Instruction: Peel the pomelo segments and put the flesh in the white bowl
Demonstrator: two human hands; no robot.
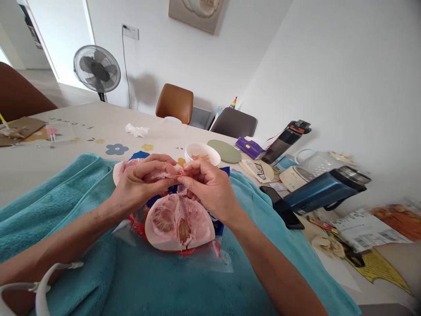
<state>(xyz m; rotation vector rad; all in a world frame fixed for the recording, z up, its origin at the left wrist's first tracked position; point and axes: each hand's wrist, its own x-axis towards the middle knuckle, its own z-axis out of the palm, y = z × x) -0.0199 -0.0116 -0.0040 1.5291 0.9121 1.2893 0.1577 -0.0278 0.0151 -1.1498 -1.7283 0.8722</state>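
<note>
Both my hands are up front, fingertips meeting over the fruit stuff. Left hand (141, 181): thumb and fingers closed in a pinch on a bit of pulp (180, 172). Right hand (210, 184): also pinching, thumb and index on the same bit from the other side. The pulp is small, pinkish, partly hidden by my fingers; can't make out its full shape.

Just below my hands, the big peel (199, 219), pink inner side showing, brownish hollows in it, pale rim toward me. It lies on a bag (136, 227), red and blue with a clear edge. Second peel piece (118, 172) sits behind my left hand, mostly covered.

Bag is on the teal blanket (204, 292), which is spread over the near part of the table (115, 115). Past my right hand, white bowl (190, 153) with pinkish bits inside; green mat (226, 152) just beside it. Tissue (136, 131) farther off, to the left.

Right side: blue bottle (324, 192) on its side across the phone (292, 219), dark bottle (284, 140) behind, near the purple pack (249, 148).
</note>
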